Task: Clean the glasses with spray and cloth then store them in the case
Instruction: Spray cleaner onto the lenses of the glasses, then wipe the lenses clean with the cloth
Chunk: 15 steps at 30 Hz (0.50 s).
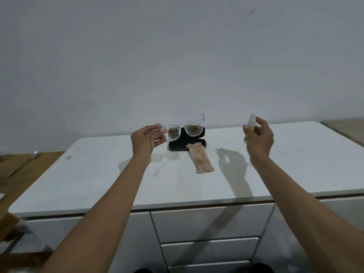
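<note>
Stage: pre-spray | your left hand (146, 137) pinches glasses (185, 130), lenses smeared | right hand (259, 135) grips spray bottle (250, 125) | cloth (200, 156), case (187, 141) untouched.

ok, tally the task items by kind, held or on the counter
Glasses: 1, in the left hand
Spray bottle: 1, in the right hand
Cloth: 1, on the counter
Case: 1, open
Total: 4
</note>
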Motion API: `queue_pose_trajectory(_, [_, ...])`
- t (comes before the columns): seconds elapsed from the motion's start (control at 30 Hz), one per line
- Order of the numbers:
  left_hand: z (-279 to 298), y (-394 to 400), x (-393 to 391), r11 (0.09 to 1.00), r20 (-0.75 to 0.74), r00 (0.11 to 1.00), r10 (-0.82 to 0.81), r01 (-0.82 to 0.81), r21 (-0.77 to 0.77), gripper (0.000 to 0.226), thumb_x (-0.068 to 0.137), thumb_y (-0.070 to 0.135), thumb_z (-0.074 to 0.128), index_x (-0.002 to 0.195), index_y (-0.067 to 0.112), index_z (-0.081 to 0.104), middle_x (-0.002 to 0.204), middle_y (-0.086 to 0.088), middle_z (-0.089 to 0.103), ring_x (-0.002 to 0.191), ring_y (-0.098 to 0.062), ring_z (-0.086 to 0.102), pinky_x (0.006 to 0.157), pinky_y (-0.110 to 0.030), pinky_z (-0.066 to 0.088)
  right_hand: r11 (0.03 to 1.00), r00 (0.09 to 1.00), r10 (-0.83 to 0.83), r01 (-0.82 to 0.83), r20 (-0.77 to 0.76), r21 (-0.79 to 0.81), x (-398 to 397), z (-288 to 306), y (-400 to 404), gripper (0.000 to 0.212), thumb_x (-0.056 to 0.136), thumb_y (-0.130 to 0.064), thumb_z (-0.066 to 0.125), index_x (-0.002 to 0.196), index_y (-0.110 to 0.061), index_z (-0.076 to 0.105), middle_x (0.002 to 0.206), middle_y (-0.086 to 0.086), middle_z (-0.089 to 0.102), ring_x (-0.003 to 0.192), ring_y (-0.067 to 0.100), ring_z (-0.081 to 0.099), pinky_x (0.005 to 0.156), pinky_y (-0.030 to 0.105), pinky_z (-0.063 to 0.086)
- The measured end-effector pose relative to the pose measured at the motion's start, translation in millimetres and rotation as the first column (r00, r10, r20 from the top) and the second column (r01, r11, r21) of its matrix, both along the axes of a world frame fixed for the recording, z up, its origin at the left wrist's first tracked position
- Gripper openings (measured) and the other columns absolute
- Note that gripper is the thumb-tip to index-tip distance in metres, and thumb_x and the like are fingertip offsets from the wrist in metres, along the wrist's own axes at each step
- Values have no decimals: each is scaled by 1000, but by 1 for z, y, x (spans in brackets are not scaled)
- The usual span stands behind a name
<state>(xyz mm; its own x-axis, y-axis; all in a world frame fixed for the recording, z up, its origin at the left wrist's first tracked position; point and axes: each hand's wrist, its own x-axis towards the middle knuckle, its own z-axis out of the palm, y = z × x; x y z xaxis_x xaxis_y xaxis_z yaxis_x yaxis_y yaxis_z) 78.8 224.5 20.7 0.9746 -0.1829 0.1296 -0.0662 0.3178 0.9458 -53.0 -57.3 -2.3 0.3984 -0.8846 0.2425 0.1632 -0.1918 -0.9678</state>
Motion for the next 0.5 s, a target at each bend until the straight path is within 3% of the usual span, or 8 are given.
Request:
queue_pose_trajectory(0.2, [-10, -46, -17, 995, 3, 995, -95, 95, 18, 12, 80, -10, 77, 87, 0, 73, 88, -18, 71, 71, -28, 65, 77, -34, 65, 993, 992, -106, 109, -71, 35, -39, -24, -36, 31, 92, -15, 68, 122, -25, 66, 97, 6, 74, 90, 33, 69, 93, 48, 57])
queue_pose_trajectory(0.3, [-13, -60, -22, 992, -8, 992, -122, 122, 18, 13, 79, -10, 77, 83, 2, 74, 83, -12, 72, 72, -28, 65, 77, -35, 65, 989, 987, -132, 137, -91, 47, -49, -31, -47, 33, 94, -12, 66, 126, -23, 64, 102, 10, 75, 83, 25, 65, 87, 41, 56])
queue_pose_trajectory(0.4, [-14, -70, -25, 990, -15, 991, -136, 137, 23, 13, 79, -11, 77, 81, 2, 75, 77, -9, 73, 70, -28, 65, 74, -34, 65, 987, 981, -152, 158, -116, 39, -57, -37, -54, 33, 96, -10, 65, 127, -20, 64, 105, 10, 75, 87, 20, 61, 82, 28, 44])
queue_pose_trajectory(0.5, [-16, -76, -28, 990, -18, 990, -140, 141, 28, 12, 79, -12, 76, 83, 0, 74, 74, -5, 74, 67, -26, 66, 73, -34, 65, 984, 977, -159, 168, -139, 56, -61, -44, -56, 33, 96, -8, 65, 127, -19, 64, 108, 11, 74, 89, 20, 60, 81, 27, 42])
